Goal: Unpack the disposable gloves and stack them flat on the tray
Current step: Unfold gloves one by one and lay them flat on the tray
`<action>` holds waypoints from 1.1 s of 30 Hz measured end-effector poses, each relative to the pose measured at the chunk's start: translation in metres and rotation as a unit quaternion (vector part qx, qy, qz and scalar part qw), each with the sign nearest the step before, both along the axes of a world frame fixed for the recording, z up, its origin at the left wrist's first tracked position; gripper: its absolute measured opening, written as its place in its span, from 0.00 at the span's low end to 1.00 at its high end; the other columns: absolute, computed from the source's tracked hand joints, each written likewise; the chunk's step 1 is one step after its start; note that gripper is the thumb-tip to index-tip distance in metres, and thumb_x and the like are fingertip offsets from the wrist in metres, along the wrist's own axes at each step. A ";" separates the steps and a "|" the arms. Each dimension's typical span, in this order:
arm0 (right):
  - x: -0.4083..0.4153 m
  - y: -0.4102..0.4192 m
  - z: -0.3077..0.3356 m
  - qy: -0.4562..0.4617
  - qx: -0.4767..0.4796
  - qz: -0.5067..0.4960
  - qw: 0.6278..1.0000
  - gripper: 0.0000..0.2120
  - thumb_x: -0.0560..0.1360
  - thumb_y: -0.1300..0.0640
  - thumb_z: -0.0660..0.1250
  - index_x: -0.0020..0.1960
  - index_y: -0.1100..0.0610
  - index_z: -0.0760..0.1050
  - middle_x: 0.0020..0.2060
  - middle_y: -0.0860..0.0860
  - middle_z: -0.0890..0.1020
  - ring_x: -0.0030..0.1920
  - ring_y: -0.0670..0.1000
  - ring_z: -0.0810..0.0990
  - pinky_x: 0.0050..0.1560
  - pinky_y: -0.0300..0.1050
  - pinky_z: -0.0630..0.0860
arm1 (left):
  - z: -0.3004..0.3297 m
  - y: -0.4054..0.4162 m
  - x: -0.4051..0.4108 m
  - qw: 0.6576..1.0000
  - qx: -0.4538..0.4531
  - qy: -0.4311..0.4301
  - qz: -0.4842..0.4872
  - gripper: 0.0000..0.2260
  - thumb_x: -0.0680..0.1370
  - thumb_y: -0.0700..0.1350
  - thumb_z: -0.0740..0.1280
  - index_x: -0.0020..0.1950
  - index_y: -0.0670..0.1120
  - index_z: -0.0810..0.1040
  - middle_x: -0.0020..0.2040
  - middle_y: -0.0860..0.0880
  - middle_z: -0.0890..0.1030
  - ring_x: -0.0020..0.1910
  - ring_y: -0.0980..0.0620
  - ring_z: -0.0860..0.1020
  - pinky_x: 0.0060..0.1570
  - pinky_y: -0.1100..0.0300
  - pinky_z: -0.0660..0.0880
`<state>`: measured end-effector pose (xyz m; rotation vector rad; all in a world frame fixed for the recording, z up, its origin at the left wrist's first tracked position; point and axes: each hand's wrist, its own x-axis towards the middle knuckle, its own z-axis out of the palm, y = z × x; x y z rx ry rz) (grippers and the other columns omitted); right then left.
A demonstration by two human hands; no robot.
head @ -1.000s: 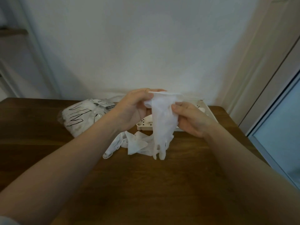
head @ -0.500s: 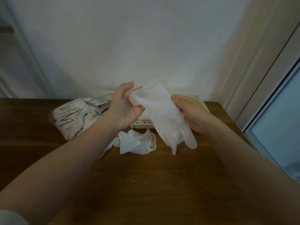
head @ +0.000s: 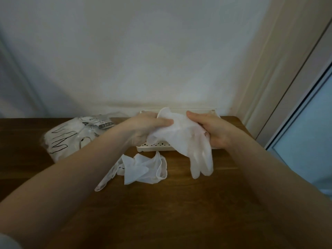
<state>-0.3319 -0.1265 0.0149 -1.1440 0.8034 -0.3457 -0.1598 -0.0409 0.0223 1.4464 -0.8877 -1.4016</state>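
Both hands have dropped lower since half a second ago, drawing the translucent white disposable glove (head: 186, 139) down over the white perforated plastic tray (head: 154, 147). Left hand (head: 145, 128) pinches its cuff at 10 o'clock; right hand (head: 213, 130) grips its side at 2 o'clock. Thin and wrinkled, it hangs with fingers pointing to 5 o'clock. A second crumpled translucent glove (head: 142, 168) lies on the brown wooden table (head: 170, 212). At 9 o'clock sits the clear plastic glove packet (head: 66, 139).
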 end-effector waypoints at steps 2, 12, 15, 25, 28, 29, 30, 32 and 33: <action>-0.007 -0.008 0.000 0.030 -0.032 0.034 0.998 0.10 0.75 0.55 0.66 0.52 0.59 0.78 0.42 0.53 0.85 0.42 0.51 0.84 0.42 0.45 0.79 | -0.004 -0.009 0.005 0.998 -0.014 -0.017 0.052 0.14 0.76 0.41 0.66 0.60 0.38 0.74 0.52 0.42 0.81 0.52 0.46 0.79 0.54 0.55 0.77; -0.021 -0.044 -0.006 0.050 -0.014 -0.041 0.998 0.06 0.79 0.57 0.60 0.51 0.59 0.70 0.40 0.51 0.74 0.20 0.42 0.63 0.16 0.30 0.55 | 0.003 -0.030 0.033 0.961 -0.171 -0.210 0.052 0.03 0.76 0.43 0.68 0.43 0.47 0.79 0.36 0.53 0.82 0.35 0.57 0.79 0.37 0.66 0.76; -0.011 -0.042 -0.008 -0.011 0.064 -0.110 0.992 0.14 0.80 0.54 0.60 0.61 0.61 0.69 0.51 0.55 0.77 0.25 0.46 0.77 0.18 0.31 0.69 | 0.005 -0.039 0.033 0.935 -0.192 -0.293 0.060 0.02 0.76 0.43 0.68 0.45 0.46 0.80 0.36 0.51 0.81 0.31 0.60 0.75 0.35 0.69 0.71; -0.007 -0.061 -0.012 -0.029 -0.310 -0.131 0.941 0.10 0.78 0.60 0.63 0.38 0.53 0.71 0.52 0.43 0.80 0.55 0.45 0.76 0.60 0.48 0.69 | -0.005 -0.073 0.037 0.961 -0.225 -0.162 0.024 0.05 0.76 0.39 0.67 0.41 0.46 0.75 0.53 0.48 0.81 0.53 0.54 0.79 0.58 0.61 0.73; -0.013 -0.066 -0.028 0.112 -0.384 -0.057 0.915 0.07 0.74 0.57 0.69 0.38 0.52 0.75 0.69 0.45 0.70 0.71 0.49 0.63 0.71 0.54 0.56 | -0.021 -0.074 0.044 0.944 -0.191 -0.265 -0.038 0.08 0.76 0.35 0.65 0.39 0.47 0.74 0.59 0.50 0.78 0.58 0.54 0.76 0.58 0.62 0.71; -0.013 -0.068 -0.038 0.158 -0.379 -0.018 0.912 0.05 0.73 0.56 0.70 0.39 0.52 0.76 0.71 0.45 0.67 0.73 0.49 0.60 0.72 0.54 0.51 | -0.028 -0.073 0.048 0.929 -0.170 -0.322 -0.071 0.09 0.76 0.35 0.64 0.39 0.48 0.74 0.61 0.51 0.77 0.61 0.53 0.74 0.59 0.61 0.69; -0.013 -0.069 -0.047 0.198 -0.368 0.018 0.908 0.04 0.73 0.55 0.70 0.40 0.52 0.77 0.73 0.45 0.64 0.74 0.50 0.58 0.72 0.54 0.49 | -0.035 -0.072 0.051 0.909 -0.150 -0.375 -0.100 0.09 0.76 0.37 0.64 0.39 0.49 0.73 0.64 0.52 0.75 0.64 0.53 0.71 0.60 0.60 0.67; -0.010 -0.070 -0.060 0.252 -0.344 0.055 0.903 0.02 0.73 0.53 0.70 0.41 0.50 0.79 0.74 0.46 0.61 0.74 0.52 0.57 0.73 0.55 0.47 | -0.046 -0.069 0.055 0.868 -0.120 -0.460 -0.142 0.07 0.75 0.38 0.63 0.40 0.49 0.74 0.67 0.52 0.73 0.67 0.52 0.68 0.62 0.60 0.62; -0.008 -0.071 -0.064 0.259 -0.337 0.054 0.903 0.02 0.73 0.53 0.70 0.41 0.49 0.79 0.74 0.47 0.61 0.74 0.52 0.57 0.73 0.54 0.48 | -0.050 -0.069 0.057 0.850 -0.109 -0.490 -0.159 0.06 0.76 0.38 0.62 0.41 0.47 0.74 0.67 0.51 0.72 0.68 0.52 0.67 0.61 0.61 0.62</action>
